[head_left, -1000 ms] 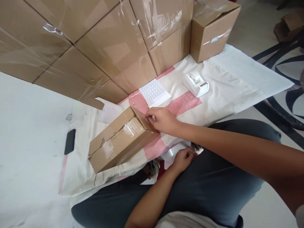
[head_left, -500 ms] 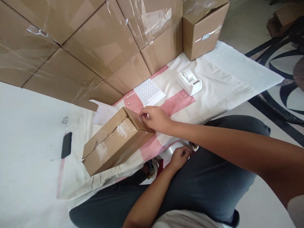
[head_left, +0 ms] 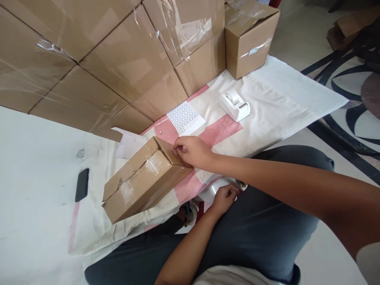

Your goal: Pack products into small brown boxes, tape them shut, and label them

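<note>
A brown cardboard box (head_left: pixel 135 180), its top seam closed with clear tape, lies at an angle on the cloth-covered surface. My right hand (head_left: pixel 190 150) is at the box's far right end, thumb and fingers pinched together against that face. A small pale patch shows by the fingertips; what they pinch is too small to make out. My left hand (head_left: pixel 224 198) rests by my thigh with its fingers curled, and whatever may be in them is hidden. Beyond the right hand lies a white sheet of small outlined labels (head_left: pixel 186 118).
A white tape dispenser (head_left: pixel 234 105) stands to the right of the sheet. Stacked taped cartons (head_left: pixel 127 59) line the back, with a single labelled carton (head_left: pixel 252 43) at the right end. A curled paper (head_left: pixel 130 144) and a dark phone (head_left: pixel 82 185) lie left.
My view has shifted slightly, so the scene sits a little lower and further left. My right hand stays at the box end with small finger movement; my left hand stays put.
</note>
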Action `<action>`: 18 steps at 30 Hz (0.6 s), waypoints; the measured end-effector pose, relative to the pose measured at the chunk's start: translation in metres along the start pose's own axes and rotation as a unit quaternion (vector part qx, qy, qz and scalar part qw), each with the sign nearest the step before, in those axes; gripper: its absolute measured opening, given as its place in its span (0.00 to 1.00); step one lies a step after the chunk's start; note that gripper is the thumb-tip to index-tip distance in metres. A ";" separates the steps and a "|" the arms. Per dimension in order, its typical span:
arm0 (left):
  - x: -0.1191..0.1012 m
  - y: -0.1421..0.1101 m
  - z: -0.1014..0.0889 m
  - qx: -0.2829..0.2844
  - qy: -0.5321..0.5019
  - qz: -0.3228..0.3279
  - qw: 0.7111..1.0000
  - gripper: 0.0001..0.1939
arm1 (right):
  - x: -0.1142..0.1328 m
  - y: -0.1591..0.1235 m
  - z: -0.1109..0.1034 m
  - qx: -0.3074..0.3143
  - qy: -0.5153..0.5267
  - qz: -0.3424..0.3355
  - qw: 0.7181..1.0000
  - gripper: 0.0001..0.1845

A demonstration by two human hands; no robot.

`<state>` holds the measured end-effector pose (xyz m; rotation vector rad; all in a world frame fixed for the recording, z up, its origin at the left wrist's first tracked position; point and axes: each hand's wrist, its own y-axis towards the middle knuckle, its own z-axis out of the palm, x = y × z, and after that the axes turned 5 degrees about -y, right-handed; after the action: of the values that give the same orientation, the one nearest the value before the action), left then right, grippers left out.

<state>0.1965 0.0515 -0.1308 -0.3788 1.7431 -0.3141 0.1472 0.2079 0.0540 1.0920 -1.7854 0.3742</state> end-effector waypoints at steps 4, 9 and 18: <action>0.000 0.000 -0.001 0.001 0.002 -0.002 1.000 0.19 | 0.002 -0.001 -0.001 0.022 -0.013 0.014 1.000 0.12; 0.000 0.001 0.000 -0.004 0.011 -0.010 1.000 0.20 | -0.003 0.003 -0.003 0.038 -0.050 -0.035 0.997 0.12; 0.000 -0.002 0.002 -0.012 0.020 0.001 1.000 0.20 | -0.012 0.011 -0.010 0.087 -0.092 -0.124 0.984 0.13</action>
<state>0.1990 0.0499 -0.1301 -0.3902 1.7872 -0.3010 0.1457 0.2267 0.0513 1.4974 -1.7721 0.2885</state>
